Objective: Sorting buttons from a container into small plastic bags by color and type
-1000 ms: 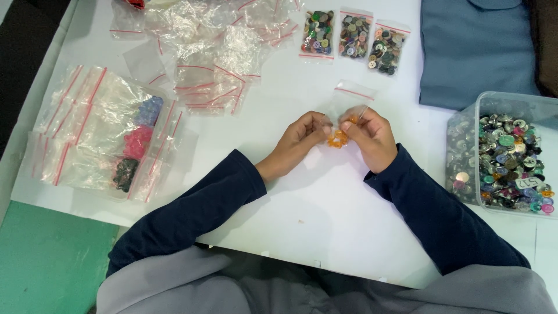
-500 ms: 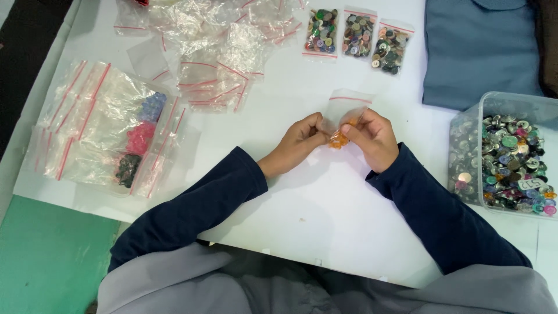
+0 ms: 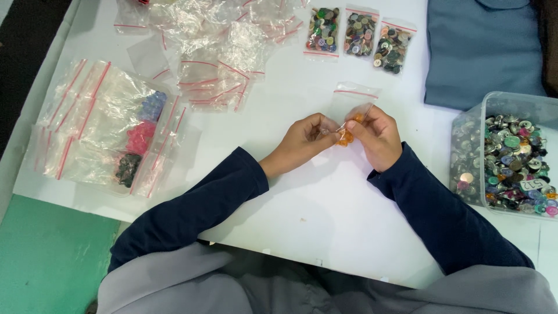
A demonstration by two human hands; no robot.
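At the centre of a white table (image 3: pixel 325 209), the person's left hand (image 3: pixel 302 139) and right hand (image 3: pixel 376 135) meet fingertip to fingertip, both pinching a small clear zip bag (image 3: pixel 352 110) with a red seal strip that holds a cluster of orange buttons (image 3: pixel 346 137). At nine o'clock from the hands lies a stack of clear bags (image 3: pixel 104 125) holding blue, pink and dark buttons, and at eleven o'clock a heap of empty zip bags (image 3: pixel 215 52). At twelve o'clock sit three filled button bags (image 3: pixel 359 38), at one o'clock a folded blue garment (image 3: pixel 482 52), and at three o'clock a clear plastic tub of mixed buttons (image 3: pixel 511 160).
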